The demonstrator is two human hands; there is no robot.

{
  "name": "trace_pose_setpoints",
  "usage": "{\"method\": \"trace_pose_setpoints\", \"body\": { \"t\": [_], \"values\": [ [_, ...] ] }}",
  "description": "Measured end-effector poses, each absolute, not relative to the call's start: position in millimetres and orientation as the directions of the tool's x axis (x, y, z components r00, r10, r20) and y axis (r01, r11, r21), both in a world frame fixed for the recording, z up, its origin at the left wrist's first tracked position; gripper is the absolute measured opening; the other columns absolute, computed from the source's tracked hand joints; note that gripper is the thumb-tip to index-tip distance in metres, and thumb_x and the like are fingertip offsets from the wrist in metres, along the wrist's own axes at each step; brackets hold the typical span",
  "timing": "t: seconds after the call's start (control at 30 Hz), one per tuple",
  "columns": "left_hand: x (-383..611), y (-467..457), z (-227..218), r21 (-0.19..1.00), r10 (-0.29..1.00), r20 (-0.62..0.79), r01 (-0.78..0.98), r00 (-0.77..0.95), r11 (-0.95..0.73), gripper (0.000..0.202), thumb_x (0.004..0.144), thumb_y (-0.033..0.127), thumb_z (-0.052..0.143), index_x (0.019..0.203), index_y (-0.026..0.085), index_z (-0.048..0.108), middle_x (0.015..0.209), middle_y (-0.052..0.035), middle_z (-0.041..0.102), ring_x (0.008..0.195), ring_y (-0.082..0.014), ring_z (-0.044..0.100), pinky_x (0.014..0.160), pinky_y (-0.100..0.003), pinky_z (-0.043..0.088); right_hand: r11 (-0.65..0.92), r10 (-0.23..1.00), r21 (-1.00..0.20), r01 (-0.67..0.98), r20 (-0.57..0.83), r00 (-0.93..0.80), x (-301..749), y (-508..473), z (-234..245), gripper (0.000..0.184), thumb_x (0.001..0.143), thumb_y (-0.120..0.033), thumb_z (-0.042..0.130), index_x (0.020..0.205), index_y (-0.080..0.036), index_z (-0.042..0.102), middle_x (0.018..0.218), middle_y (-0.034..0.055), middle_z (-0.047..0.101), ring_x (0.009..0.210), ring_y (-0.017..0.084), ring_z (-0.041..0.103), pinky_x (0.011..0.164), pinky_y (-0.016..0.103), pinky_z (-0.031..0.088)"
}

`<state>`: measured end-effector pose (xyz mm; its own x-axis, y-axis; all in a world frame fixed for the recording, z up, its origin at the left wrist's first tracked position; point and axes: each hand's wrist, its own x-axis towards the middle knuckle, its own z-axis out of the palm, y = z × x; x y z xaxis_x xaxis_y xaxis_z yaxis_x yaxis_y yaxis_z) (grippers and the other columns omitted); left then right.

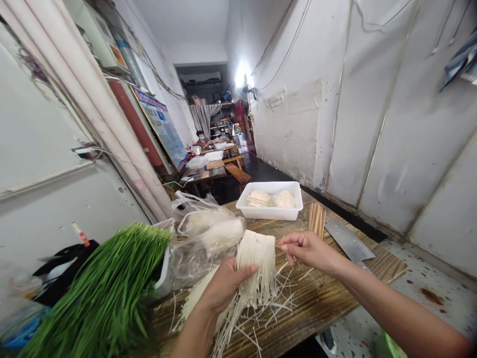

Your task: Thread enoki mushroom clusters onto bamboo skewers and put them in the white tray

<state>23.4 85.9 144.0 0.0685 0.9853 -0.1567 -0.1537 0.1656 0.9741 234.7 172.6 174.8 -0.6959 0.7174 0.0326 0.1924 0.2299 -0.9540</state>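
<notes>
Currently, the left hand [225,283] has its grip clamped on a fringed sheet of pale noodle-like strips [261,253], thumb across the front and fingers behind. The sheet stands raised over the counter [331,296], between the two hands; its upper part is a joined band, and the strips hang down from it. At its right edge, the right hand [307,251] has thumb and index finger together, clamped on what looks like a thin wooden skewer [278,244]; much of that is covered by the fingers, so its full length cannot be told.

Loose strips [274,311] lie scattered on the wood beneath the sheet, and a pile of cut strips [196,298] spreads beside and partly behind the left forearm. Beyond the sheet sits a white plastic tray [270,214] with two pale bundles [285,199] side by side in it. A bunch of wooden skewers [316,219] lies just beyond the right hand, and a cleaver [348,242] rests flat to the right of the bunch. On the left, a clear plastic bag [186,256] with pale contents lies next to a large heap of green chives [100,283]. Far back in the room, a person [202,141] sits at another table.
</notes>
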Motion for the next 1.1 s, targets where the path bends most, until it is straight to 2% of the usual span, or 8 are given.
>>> {"method": "trace_pose_setpoints", "body": {
  "t": [0.07,0.17,0.27,0.4,0.5,0.63,0.83,1.1],
  "values": [
    [27,84,140,0.954,0.979,-0.198,-0.221,0.049,0.204,0.042,0.065,0.036,0.075,0.098,0.01,0.068,0.081,-0.0088,0.073,0.074,-0.0203,0.065,0.072,-0.03,0.048,0.263,0.727,-0.942,0.209,0.051,-0.685,233,175,169,0.028,0.081,-0.038,0.053,0.072,-0.013,0.061,0.053,-0.0026,0.056,0.041,0.006,0.03,0.042,0.019,0.024],
    [27,80,136,0.946,0.972,-0.23,-0.223,0.056,0.236,0.044,0.065,0.038,0.074,0.098,0.009,0.067,0.08,-0.0101,0.073,0.072,-0.0219,0.066,0.072,-0.032,0.049,0.303,0.721,-0.927,0.22,0.073,-0.689,233,177,163,0.024,0.078,-0.036,0.059,0.075,-0.013,0.063,0.056,-0.0022,0.057,0.048,0.008,0.042,0.048,0.02,0.032],
    [22,77,136,0.983,0.988,-0.14,-0.107,0.071,0.147,0.051,0.068,0.04,0.072,0.109,0.011,0.063,0.098,-0.0114,0.071,0.09,-0.0256,0.065,0.085,-0.036,0.047,0.35,0.702,-0.91,0.224,0.096,-0.706,236,176,160,0.023,0.079,-0.035,0.059,0.077,-0.013,0.066,0.059,-0.0014,0.057,0.054,0.011,0.048,0.053,0.022,0.036],
    [11,79,141,0.991,0.996,0.048,0.125,-0.081,-0.038,0.067,0.068,0.045,0.07,0.126,0.017,0.051,0.134,-0.0115,0.051,0.125,-0.0267,0.043,0.106,-0.041,0.031,0.431,0.675,-0.872,0.233,0.14,-0.725,242,172,160,0.026,0.084,-0.035,0.054,0.079,-0.014,0.068,0.064,0.0003,0.059,0.057,0.012,0.049,0.054,0.023,0.037],
    [6,84,149,0.958,0.982,0.092,0.282,-0.163,-0.043,0.054,0.074,0.043,0.065,0.121,0.018,0.057,0.135,-0.0095,0.05,0.129,-0.024,0.039,0.11,-0.043,0.022,0.522,0.643,-0.818,0.241,0.192,-0.742,244,171,159,0.027,0.088,-0.034,0.05,0.081,-0.015,0.069,0.064,0.0007,0.06,0.058,0.012,0.051,0.055,0.023,0.038],
    [4,87,167,0.919,0.964,0.143,0.391,-0.225,-0.046,0.049,0.073,0.036,0.066,0.119,0.021,0.059,0.13,-0.0074,0.055,0.126,-0.0229,0.044,0.109,-0.044,0.026,0.576,0.61,-0.78,0.244,0.211,-0.764,245,172,158,0.027,0.089,-0.033,0.049,0.082,-0.016,0.069,0.068,0.0017,0.064,0.061,0.013,0.054,0.056,0.023,0.041],
    [7,84,193,0.563,0.972,0.234,0.811,0.03,-0.16,0.03,0.071,0.038,0.069,0.1,0.029,0.068,0.109,-0.0035,0.069,0.112,-0.024,0.056,0.108,-0.054,0.014,0.63,0.587,-0.722,0.286,0.202,-0.784,246,170,161,0.021,0.088,-0.025,0.051,0.083,-0.015,0.069,0.072,0.0028,0.067,0.063,0.013,0.057,0.058,0.023,0.042],
    [32,95,200,0.275,0.931,0.14,0.89,0.338,-0.364,0.016,0.079,0.036,0.061,0.09,0.027,0.069,0.089,-0.0017,0.073,0.09,-0.0206,0.064,0.102,-0.05,0.019,0.739,0.525,-0.609,0.288,0.253,-0.812,244,160,169,0.019,0.087,-0.018,0.051,0.086,-0.018,0.069,0.077,0.0012,0.069,0.067,0.013,0.06,0.063,0.023,0.043]
  ]
}}
